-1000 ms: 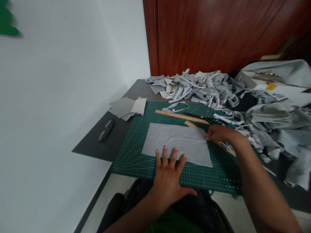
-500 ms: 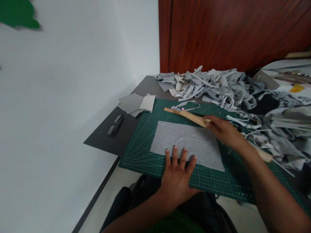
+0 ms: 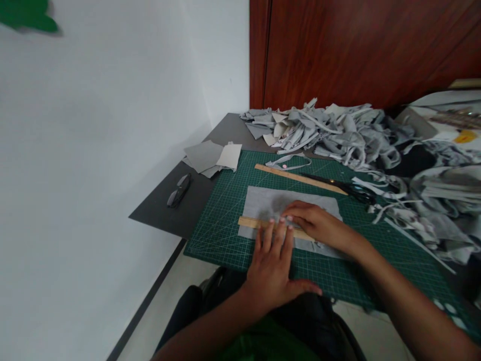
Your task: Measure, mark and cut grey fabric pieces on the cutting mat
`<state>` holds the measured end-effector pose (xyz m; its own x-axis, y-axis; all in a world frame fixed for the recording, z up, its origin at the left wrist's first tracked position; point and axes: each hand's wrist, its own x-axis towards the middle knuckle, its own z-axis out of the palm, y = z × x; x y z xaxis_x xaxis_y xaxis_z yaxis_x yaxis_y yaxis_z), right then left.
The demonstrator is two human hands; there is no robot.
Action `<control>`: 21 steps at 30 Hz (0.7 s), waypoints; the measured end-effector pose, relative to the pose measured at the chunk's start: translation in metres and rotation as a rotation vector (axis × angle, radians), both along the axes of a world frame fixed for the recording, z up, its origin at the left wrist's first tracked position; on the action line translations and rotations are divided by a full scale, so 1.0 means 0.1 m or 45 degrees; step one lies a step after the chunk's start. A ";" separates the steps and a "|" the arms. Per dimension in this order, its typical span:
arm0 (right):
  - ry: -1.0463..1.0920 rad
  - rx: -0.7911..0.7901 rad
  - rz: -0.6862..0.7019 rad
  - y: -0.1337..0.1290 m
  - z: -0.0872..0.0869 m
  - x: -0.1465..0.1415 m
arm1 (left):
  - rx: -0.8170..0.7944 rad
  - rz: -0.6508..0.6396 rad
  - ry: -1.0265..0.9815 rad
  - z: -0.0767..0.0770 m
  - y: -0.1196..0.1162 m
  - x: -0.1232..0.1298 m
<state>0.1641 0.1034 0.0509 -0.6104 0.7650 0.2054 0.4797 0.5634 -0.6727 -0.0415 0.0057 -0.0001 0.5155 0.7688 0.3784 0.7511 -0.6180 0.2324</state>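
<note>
A rectangular piece of grey cloth (image 3: 259, 198) lies on the green cutting mat (image 3: 221, 225). Across its near part rests a wooden ruler (image 3: 250, 222). My left hand (image 3: 271, 268) is open, its straight fingertips lying flat on the ruler and its thumb out along the mat's front edge. Over the cloth, my right hand (image 3: 314, 224) is closed with its fingertips pinched together just above the ruler's far edge; what they hold, if anything, is hidden. A second wooden ruler (image 3: 300, 176) lies behind the cloth, with black scissors (image 3: 355, 190) beside its right end.
A grey cloth strip (image 3: 287, 163) with a small pink dot lies near the mat's far edge. Heaped cloth scraps (image 3: 338, 128) line the back and right. Flat cloth pieces (image 3: 205, 156) and eyeglasses (image 3: 179, 190) are on the dark table at left, by the white wall.
My right hand has come from the mat's far side to the cloth. The ruler it carried now lies across the cloth. The left hand's fingers have shifted onto that ruler.
</note>
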 end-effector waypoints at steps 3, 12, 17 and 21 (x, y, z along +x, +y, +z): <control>-0.115 -0.011 -0.177 0.15 0.01 0.28 | -0.108 0.010 0.054 0.05 0.10 -0.05; -0.390 -0.448 -0.019 0.24 0.13 0.91 | -0.194 0.086 0.122 0.12 0.30 -0.25; -0.411 -0.402 0.075 0.18 0.14 0.70 | -0.154 0.129 0.143 0.17 0.29 -0.23; -0.305 -0.579 0.108 0.24 0.21 0.82 | -0.124 0.136 0.158 0.17 0.29 -0.21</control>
<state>0.2457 0.1276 0.0724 -0.6634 0.6903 -0.2889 0.6153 0.2835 -0.7356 -0.0621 0.0347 0.0166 0.4673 0.8513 0.2384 0.8377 -0.5126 0.1885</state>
